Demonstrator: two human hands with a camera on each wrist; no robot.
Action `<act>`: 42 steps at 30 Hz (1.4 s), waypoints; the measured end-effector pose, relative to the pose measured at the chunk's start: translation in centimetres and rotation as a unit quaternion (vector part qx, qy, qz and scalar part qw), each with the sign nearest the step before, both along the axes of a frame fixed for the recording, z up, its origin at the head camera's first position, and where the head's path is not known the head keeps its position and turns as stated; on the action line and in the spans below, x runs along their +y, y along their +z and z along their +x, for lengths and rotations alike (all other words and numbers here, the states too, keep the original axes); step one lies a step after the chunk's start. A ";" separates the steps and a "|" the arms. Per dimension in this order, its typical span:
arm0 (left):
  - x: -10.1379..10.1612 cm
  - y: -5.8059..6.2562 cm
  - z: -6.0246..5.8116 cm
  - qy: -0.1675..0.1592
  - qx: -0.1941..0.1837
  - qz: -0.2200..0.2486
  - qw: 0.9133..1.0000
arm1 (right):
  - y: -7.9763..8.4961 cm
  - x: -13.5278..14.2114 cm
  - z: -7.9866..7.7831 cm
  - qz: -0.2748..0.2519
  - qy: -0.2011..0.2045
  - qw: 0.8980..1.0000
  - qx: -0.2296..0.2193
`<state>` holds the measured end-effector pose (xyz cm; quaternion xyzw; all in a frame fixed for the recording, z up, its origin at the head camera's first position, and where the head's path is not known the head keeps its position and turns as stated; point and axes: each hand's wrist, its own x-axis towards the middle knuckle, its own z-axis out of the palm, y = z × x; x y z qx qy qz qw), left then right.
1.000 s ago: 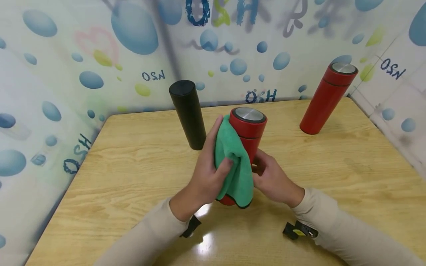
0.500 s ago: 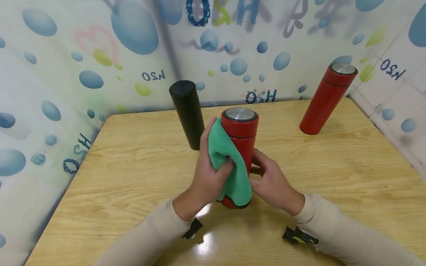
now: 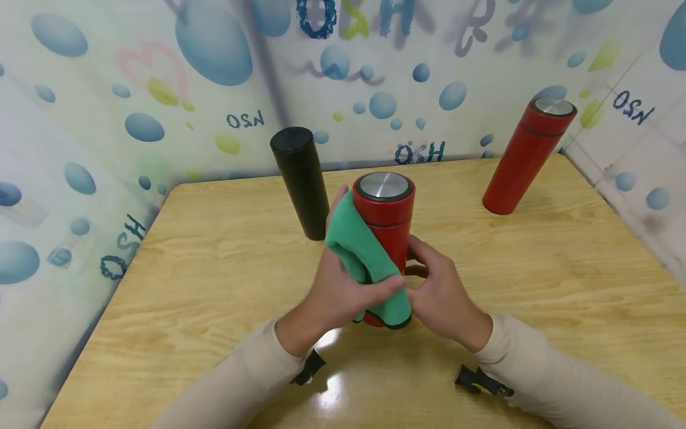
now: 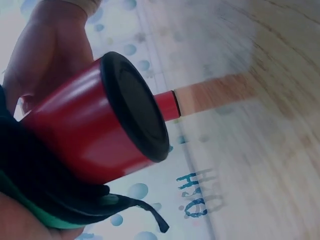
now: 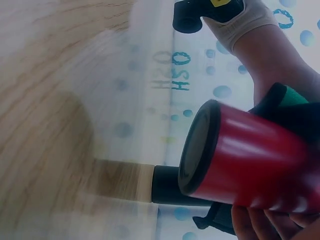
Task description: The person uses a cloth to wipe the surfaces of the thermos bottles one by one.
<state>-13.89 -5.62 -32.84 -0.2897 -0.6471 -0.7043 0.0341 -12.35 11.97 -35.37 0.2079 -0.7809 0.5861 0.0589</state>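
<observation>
Hands (image 3: 336,287) (image 3: 443,293) hold a red flask (image 3: 393,238) (left through cloth (image 3: 358,238)).

The silver-topped red flask (image 3: 393,237) is held aloft, green cloth (image 3: 364,249) against its side.

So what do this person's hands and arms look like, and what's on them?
The left hand and right hand are bare, without gloves. Both arms have plain, long beige fabric sleeves ending at the wrist. At each wrist sits a small, chunky black device with a yellow patch. No cables are visible.
</observation>
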 end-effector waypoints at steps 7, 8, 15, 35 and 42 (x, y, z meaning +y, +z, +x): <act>-0.1 -0.1 0.0 0.022 0.023 0.006 0.999 | -0.2 0.1 -0.1 -0.015 0.009 1.000 -0.007; -0.1 -0.2 0.0 0.023 0.029 0.010 0.999 | -0.2 0.1 -0.1 -0.019 0.012 1.000 -0.007; -1.3 0.1 -0.2 0.040 0.017 0.060 0.997 | -0.2 0.3 -0.2 -0.022 0.043 0.999 -0.006; -1.9 0.9 -1.3 0.089 0.066 0.072 0.991 | -0.3 0.2 -0.4 0.006 0.010 1.000 0.014; -1.8 0.8 -1.0 0.089 0.028 0.017 0.996 | -0.1 0.2 -0.7 0.006 -0.012 1.000 0.016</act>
